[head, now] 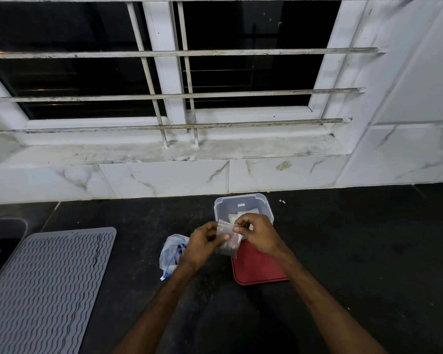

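Note:
A small clear plastic pouch [229,240] with dark bits at its bottom hangs between both hands above the black counter. My left hand [202,245] pinches its top left edge with thumb and fingers. My right hand [257,232] pinches the top right edge. Just behind the hands stands a clear plastic box [241,203] with white packets inside. Its red lid [256,267] lies flat on the counter below my right hand. A larger clear bag [170,254] with a blue strip and dark contents lies to the left of my left hand.
A grey ribbed drying mat [46,284] covers the counter's left side. A sink edge [0,233] shows at far left. White marble tiles [164,180] and a barred window [164,72] back the black counter [356,251]. A tiny white scrap [281,201] lies by the wall.

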Demonstrator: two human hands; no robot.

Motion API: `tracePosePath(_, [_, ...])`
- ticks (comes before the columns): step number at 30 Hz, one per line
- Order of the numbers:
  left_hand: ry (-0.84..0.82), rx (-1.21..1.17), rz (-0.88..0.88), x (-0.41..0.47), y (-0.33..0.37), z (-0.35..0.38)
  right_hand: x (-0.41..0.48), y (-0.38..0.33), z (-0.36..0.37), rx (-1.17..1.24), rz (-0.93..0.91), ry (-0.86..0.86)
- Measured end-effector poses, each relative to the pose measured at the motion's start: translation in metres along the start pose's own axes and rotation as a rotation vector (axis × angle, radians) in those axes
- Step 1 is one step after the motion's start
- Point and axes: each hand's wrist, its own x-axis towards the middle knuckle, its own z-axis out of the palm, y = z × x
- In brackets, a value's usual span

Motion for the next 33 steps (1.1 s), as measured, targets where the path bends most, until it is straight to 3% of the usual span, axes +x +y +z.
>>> tracePosePath(4, [0.162, 0.034, 0.055, 0.004, 0.002, 0.003, 0.002, 0.000, 0.003, -0.186, -0.012, 0.054])
tracePosePath(7, [0.253, -0.022, 0.059, 0.007, 0.004, 0.007, -0.001, -0.006, 0.012, 0.020, 0.064, 0.110])
tracePosePath(10, [0.275, -0.134, 0.058, 0.009, 0.005, 0.010, -0.007, -0.009, 0.024, 0.306, 0.220, -0.031])
tracePosePath(15, [0.230, -0.208, 0.059, 0.006, -0.004, 0.012, -0.013, 0.000, 0.033, 0.309, 0.279, -0.035])
tracePosePath(19, [0.113, -0.071, -0.013, 0.002, -0.022, 0.014, -0.023, 0.008, 0.043, 0.255, 0.301, -0.065])
tracePosePath(24, [0.176, 0.202, -0.080, -0.003, -0.049, 0.009, -0.039, 0.033, 0.052, 0.081, 0.331, -0.151])
tracePosePath(27, [0.169, 0.221, -0.135, -0.002, -0.055, 0.009, -0.043, 0.031, 0.045, 0.070, 0.360, -0.075])
tracePosePath(33, [0.122, 0.198, -0.125, 0.010, -0.058, 0.017, -0.015, 0.036, 0.007, -0.093, 0.171, 0.182])
